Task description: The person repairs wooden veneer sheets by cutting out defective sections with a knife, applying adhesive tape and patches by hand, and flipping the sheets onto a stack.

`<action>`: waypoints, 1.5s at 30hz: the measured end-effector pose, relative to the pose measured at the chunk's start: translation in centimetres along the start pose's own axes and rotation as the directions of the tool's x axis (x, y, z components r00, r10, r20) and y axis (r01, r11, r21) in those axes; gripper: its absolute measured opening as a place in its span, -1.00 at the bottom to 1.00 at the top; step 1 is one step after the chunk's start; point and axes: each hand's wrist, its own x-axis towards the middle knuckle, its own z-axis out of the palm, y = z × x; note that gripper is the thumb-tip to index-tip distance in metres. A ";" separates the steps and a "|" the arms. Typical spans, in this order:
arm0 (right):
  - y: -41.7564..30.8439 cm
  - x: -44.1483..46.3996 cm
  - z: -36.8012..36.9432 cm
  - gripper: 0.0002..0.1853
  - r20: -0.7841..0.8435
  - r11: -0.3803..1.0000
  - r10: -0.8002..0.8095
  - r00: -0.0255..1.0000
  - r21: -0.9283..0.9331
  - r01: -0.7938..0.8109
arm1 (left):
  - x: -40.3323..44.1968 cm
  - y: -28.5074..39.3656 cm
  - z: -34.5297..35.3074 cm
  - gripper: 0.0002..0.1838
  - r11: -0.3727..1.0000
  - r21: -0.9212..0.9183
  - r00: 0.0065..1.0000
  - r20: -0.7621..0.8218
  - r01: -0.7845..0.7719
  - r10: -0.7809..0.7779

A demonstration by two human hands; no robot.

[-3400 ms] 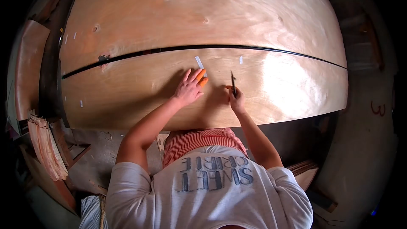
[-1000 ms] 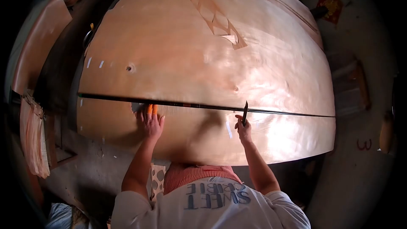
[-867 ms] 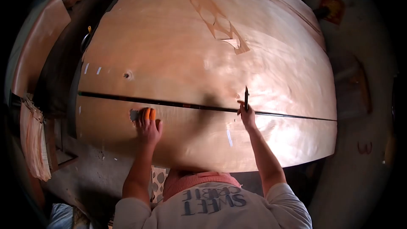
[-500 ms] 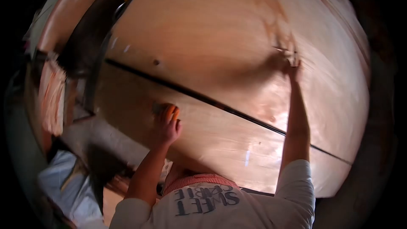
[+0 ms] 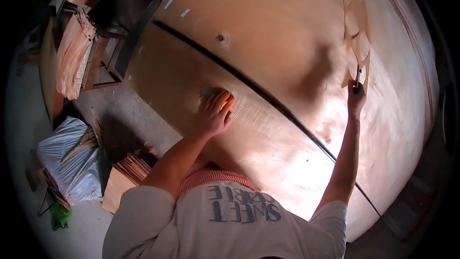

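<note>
My left hand [image 5: 216, 115] is closed around an orange-handled tool [image 5: 223, 99] and rests on the near wooden sheet [image 5: 191, 110]. A greyish flat part shows just past the fingers; its exact kind is unclear. Farther out on the right, my right hand [image 5: 355, 97] grips a slim dark tool [image 5: 358, 74], possibly a knife. Against that tool lies a thin veneer strip [image 5: 348, 29] with rounded cut-outs, stretching away from me over the far wooden sheet [image 5: 268, 29]. My arm casts a shadow beside it.
A dark straight gap [image 5: 249, 84] runs diagonally between the sheets. Stacked veneer [image 5: 75, 55] stands on a rack at the left. On the floor are a white plastic-wrapped bundle [image 5: 76, 163], another veneer stack [image 5: 125, 177] and a green bag [image 5: 60, 215].
The view has shifted, so the sheets and floor items sit differently in it. My right hand stays at the strip, which now appears sharper and straighter. My left hand still holds the orange-handled tool.
</note>
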 end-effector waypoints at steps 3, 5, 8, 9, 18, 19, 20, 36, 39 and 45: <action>-5.8 -6.9 -1.5 -0.82 0.067 0.985 -0.012 0.998 0.174 0.000 | -0.3 -0.6 0.1 -0.48 0.999 -0.020 0.999 -0.008 -0.031 0.031; -10.4 -12.4 -2.1 -0.87 0.128 0.986 0.071 0.989 0.140 -0.089 | -0.2 -0.6 -0.7 -0.48 0.999 0.011 0.999 -0.027 -0.045 0.045; -17.1 -21.1 -1.9 -0.92 0.193 0.940 0.087 0.977 0.308 -0.145 | -0.8 -1.7 -0.8 -0.42 0.995 -0.044 0.996 -0.024 -0.084 0.083; -19.0 -24.1 -1.5 -0.92 0.253 0.923 0.138 0.958 0.317 -0.217 | -1.1 -1.7 -1.3 -0.43 0.996 -0.069 0.997 0.041 -0.057 0.060; -34.5 -36.8 2.2 -0.84 0.444 0.847 0.203 0.873 0.369 -0.384 | -0.8 -4.6 -2.4 -0.40 0.411 -0.615 0.604 0.778 0.673 0.174; -35.7 -37.1 2.1 -0.82 0.440 0.794 0.215 0.872 0.441 -0.418 | -0.6 -3.9 -3.7 -0.40 0.314 -0.480 0.435 0.877 0.819 0.206; -36.5 -37.1 2.0 -0.79 0.436 0.737 0.217 0.873 0.514 -0.440 | -0.3 -3.3 -4.9 -0.39 0.224 -0.310 0.253 0.935 0.924 0.247; -27.4 -40.3 5.3 -0.74 0.242 0.558 0.484 0.841 0.654 -0.510 | 12.1 -15.2 -13.9 -0.74 0.902 -0.285 0.409 0.902 0.325 0.138; -26.0 -39.4 5.6 -0.66 0.503 0.238 0.502 0.704 0.702 -0.672 | 15.6 -17.8 -14.1 -0.75 0.997 -0.073 0.573 0.818 0.023 0.047; -25.7 -35.6 11.3 -0.66 0.603 0.017 0.501 0.621 0.710 -0.704 | 14.7 -17.7 -12.6 -0.80 0.823 0.349 0.893 0.231 -0.448 0.387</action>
